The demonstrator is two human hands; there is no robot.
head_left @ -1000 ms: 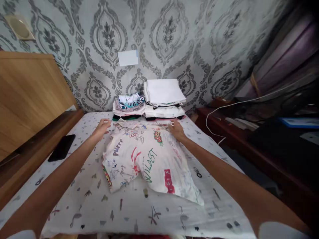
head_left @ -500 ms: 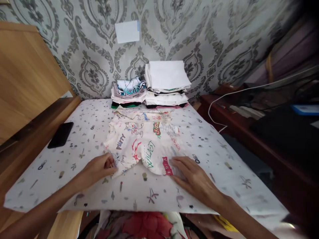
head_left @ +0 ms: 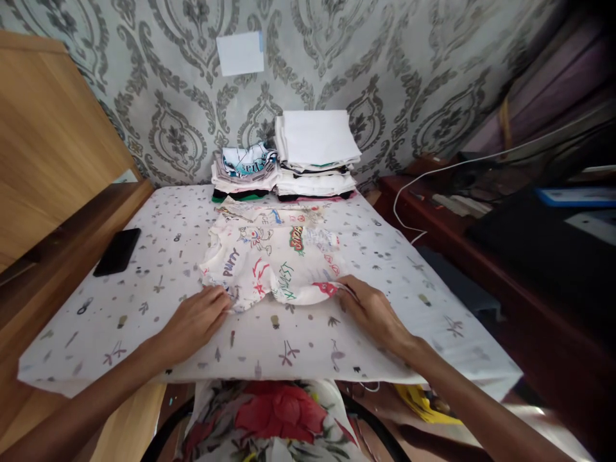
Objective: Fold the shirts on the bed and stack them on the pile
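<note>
A cream shirt with colourful printed words and drawings (head_left: 269,256) lies spread on the patterned white cloth that covers the table (head_left: 289,353). My left hand (head_left: 205,314) is closed on the near left part of the shirt, by its sleeve. At the near right corner, beside a red print, my right hand (head_left: 370,308) pinches the shirt's edge. The near edge between both hands is lifted a little and curls up. Some fingertips are hidden by the fabric.
Two stacks of folded clothes stand against the wall, the left one (head_left: 245,173) lower than the right one (head_left: 315,144). A black phone (head_left: 118,252) lies at the left. A white cable (head_left: 399,205) curves over the dark red furniture (head_left: 452,237) on the right.
Both hands have taken hold of the shirt's near edge, and my right hand has raised its corner and moved it away from me. The view has shifted slightly.
</note>
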